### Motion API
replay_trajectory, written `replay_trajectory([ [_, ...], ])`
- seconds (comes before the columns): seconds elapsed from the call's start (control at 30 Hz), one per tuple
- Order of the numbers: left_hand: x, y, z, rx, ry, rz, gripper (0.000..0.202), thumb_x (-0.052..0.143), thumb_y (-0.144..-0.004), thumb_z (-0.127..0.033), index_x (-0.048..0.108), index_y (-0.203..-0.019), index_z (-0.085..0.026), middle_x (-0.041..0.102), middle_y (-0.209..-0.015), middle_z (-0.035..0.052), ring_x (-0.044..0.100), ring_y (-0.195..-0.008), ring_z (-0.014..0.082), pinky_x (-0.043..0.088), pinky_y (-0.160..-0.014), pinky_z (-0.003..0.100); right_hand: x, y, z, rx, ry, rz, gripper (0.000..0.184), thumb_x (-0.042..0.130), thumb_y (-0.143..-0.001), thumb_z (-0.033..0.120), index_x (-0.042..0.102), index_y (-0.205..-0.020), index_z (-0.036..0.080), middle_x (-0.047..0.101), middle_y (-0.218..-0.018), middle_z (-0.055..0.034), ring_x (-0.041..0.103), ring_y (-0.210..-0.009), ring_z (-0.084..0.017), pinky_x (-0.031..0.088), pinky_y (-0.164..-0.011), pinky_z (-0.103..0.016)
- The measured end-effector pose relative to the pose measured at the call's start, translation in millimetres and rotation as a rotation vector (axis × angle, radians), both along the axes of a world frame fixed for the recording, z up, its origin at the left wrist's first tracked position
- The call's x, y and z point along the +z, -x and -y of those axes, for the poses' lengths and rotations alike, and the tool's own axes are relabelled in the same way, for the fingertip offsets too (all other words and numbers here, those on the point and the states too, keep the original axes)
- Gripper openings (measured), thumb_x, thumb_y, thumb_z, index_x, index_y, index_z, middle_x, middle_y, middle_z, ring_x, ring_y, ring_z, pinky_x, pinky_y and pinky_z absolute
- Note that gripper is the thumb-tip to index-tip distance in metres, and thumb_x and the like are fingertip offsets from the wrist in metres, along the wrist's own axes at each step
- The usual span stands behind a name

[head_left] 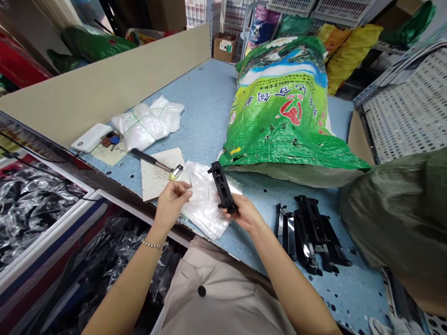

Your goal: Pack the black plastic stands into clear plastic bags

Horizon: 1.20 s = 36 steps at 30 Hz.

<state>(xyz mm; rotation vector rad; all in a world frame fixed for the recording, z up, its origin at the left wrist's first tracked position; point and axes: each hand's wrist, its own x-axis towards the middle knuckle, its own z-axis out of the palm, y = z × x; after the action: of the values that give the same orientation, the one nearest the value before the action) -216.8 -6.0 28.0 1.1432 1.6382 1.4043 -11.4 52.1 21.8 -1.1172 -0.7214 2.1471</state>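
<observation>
The person's right hand (244,214) curls around the lower end of a black plastic part (222,188), holding it upright above the table, its slotted face turned up. The left hand (171,204) is narrowed to a pinch at the edge of a clear plastic bag (204,202), though whether it grips the film is hard to make out. The bag lies partly under both hands. Just right of them sits a heap of similar black parts (309,235), tangled so that their individual shapes are hard to separate. Left of the bag, a mallet (157,163) rests on a dusty white board (157,179). Beyond lie a white power bank (91,137), keys (112,139) and a string-tied white plastic bundle (146,123) on the speckled blue table (206,102). A green woven sack (282,111) stands behind, and a blurred olive sack (394,218) is cut off at the right edge.
</observation>
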Motion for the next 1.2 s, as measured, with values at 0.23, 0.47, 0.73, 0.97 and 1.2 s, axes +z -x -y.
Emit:
replay_trajectory([
  [0.23, 4.1, 4, -4, -0.247, -0.011, -0.524, 0.034, 0.047, -0.08, -0.014, 0.067, -0.108, -0.017, 0.062, -0.12, 0.0127, 0.06, -0.108, 0.0257, 0.047, -0.097, 0.041, 15.7, -27, 35, 0.214, -0.037, -0.076, 0.028, 0.069, -0.076, 0.038, 0.07, -0.084, 0.011, 0.064, -0.058, -0.0028, 0.052, -0.039, -0.01, 0.038, -0.033, -0.018],
  [0.47, 8.4, 4, 3, -0.343, 0.037, -0.554, 0.057, 0.042, -0.083, -0.012, 0.047, -0.139, -0.019, 0.049, -0.14, 0.0144, 0.063, -0.1, 0.0203, 0.051, -0.093, 0.039, -2.6, -23, 46, 0.081, 0.104, -0.008, 0.019, 0.065, -0.073, 0.031, 0.067, -0.077, 0.012, 0.07, -0.072, -0.0071, 0.048, -0.041, -0.006, 0.032, -0.034, -0.016],
  [0.73, 5.7, -56, 35, -0.622, -0.22, -0.727, 0.076, 0.035, -0.081, 0.002, 0.022, -0.151, -0.023, 0.041, -0.148, 0.0124, 0.043, -0.135, 0.0222, 0.042, -0.11, 0.04, -2.7, -18, 50, 0.022, -0.195, 0.297, 0.03, 0.067, -0.077, 0.046, 0.057, -0.083, 0.018, 0.056, -0.053, 0.0046, 0.047, -0.037, -0.009, 0.03, -0.034, -0.019],
  [0.97, 12.4, -43, 38, -0.591, -0.272, -0.717, 0.078, 0.036, -0.084, 0.001, 0.013, -0.153, -0.029, 0.03, -0.155, 0.0081, 0.037, -0.14, 0.0232, 0.037, -0.114, 0.039, 3.5, -34, 62, 0.053, 0.195, -0.249, 0.023, 0.067, -0.072, 0.031, 0.06, -0.086, 0.014, 0.063, -0.081, -0.0038, 0.022, -0.042, -0.001, 0.01, -0.033, -0.014],
  [1.2, 22.9, -72, 54, -0.806, -0.334, -0.761, 0.08, 0.036, -0.082, 0.0, 0.012, -0.153, -0.028, 0.039, -0.151, 0.0104, 0.045, -0.133, 0.0241, 0.048, -0.104, 0.04, 11.6, -16, 74, -0.192, -0.081, -0.043, 0.021, 0.07, -0.075, 0.032, 0.053, -0.074, 0.019, 0.043, -0.056, 0.0079, 0.036, -0.048, -0.006, 0.03, -0.04, -0.015],
])
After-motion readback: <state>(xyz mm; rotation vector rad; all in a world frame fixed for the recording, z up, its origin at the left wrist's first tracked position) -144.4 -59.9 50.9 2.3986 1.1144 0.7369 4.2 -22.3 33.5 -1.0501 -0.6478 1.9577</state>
